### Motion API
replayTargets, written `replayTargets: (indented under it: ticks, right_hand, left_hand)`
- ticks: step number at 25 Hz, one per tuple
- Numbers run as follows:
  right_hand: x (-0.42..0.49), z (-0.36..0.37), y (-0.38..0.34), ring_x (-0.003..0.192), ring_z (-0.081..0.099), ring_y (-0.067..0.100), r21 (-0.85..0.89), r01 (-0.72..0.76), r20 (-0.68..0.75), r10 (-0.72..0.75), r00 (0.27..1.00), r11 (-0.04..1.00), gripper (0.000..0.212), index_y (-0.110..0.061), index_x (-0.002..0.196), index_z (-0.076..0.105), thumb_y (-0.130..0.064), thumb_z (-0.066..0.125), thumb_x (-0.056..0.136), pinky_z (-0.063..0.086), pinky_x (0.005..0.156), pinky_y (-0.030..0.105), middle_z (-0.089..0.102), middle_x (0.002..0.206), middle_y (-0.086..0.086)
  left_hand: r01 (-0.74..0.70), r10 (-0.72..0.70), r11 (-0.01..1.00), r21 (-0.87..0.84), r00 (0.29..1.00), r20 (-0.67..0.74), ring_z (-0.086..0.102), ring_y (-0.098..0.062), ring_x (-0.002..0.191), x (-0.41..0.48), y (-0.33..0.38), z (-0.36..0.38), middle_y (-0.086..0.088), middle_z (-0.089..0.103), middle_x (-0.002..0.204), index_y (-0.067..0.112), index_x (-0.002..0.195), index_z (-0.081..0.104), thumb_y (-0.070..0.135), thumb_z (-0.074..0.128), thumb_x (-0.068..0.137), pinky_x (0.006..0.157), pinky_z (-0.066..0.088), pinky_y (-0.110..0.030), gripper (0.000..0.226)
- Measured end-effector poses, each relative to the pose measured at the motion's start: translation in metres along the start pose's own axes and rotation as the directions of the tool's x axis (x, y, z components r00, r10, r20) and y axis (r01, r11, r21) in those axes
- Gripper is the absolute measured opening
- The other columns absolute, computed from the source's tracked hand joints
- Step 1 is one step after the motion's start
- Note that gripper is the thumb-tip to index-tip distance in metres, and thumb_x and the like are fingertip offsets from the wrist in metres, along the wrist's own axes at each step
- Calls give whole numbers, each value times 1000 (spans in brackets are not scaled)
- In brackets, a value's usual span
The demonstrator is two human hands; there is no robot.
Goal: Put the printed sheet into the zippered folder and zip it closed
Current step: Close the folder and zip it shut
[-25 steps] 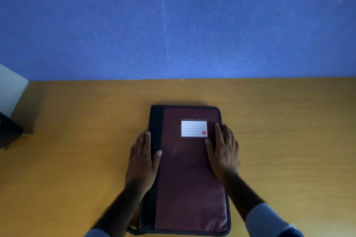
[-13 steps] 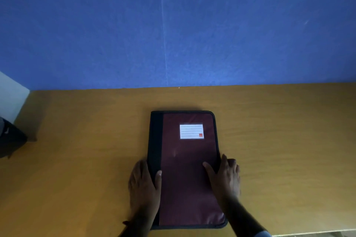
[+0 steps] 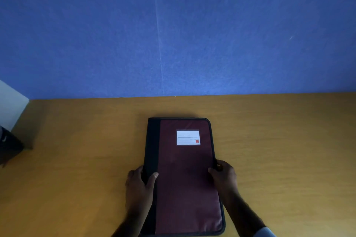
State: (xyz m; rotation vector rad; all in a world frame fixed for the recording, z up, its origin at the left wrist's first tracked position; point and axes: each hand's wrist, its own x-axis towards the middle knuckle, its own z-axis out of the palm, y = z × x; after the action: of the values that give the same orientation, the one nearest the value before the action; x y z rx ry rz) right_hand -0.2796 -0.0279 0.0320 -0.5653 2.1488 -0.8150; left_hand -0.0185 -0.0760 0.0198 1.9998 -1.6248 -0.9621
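Head view: left fingers [image 3: 134, 174] now curl under the folder's [image 3: 186, 179] spine edge, thumb on top; right fingers [image 3: 223, 165] wrap its zipper edge, thumb on the cover. Half a second ago both hands lay flatter and nearer its near end; they've slid up and gripped the sides. Likely about to lift or open it. Folder lies flat, looks shut, mid-surface [image 3: 279, 140] toward the near edge: maroon cover, black spine, white label [image 3: 188, 137]. No sheet visible.
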Motion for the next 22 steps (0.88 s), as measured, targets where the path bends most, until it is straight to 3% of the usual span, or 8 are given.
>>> replayTargets:
  ticks: [6, 15, 22]
  right_hand:
    - [32, -13, -26, 86, 72, 20, 112, 40, -13, -38, 999, 993, 36, -17, 121, 70, -11, 72, 86, 63, 76, 46, 75, 97, 0]
    - [79, -15, -59, 92, 70, 24, 84, 78, -52, -74, 996, 993, 40, -11, 125, 68, -13, 74, 86, 61, 78, 40, 74, 105, 7]
    - [95, -11, -65, 94, 67, 23, 52, 50, -64, -47, 997, 997, 41, -9, 130, 64, -10, 72, 89, 59, 76, 35, 72, 111, 10]
  left_hand:
    - [-50, 47, 993, -108, 998, -36, 56, -25, 115, 24, 41, -1, -8, 56, 126, 8, 140, 53, 41, 71, 91, 96, 52, -45, 63]
    - [-30, 32, 991, -129, 999, 15, 57, -27, 115, 71, 66, 12, -10, 54, 130, 8, 142, 53, 39, 68, 94, 99, 51, -46, 58]
    - [-46, 49, 997, -66, 998, 50, 50, -15, 103, 82, 65, 17, -11, 53, 129, 8, 140, 52, 30, 65, 97, 87, 42, -30, 50]
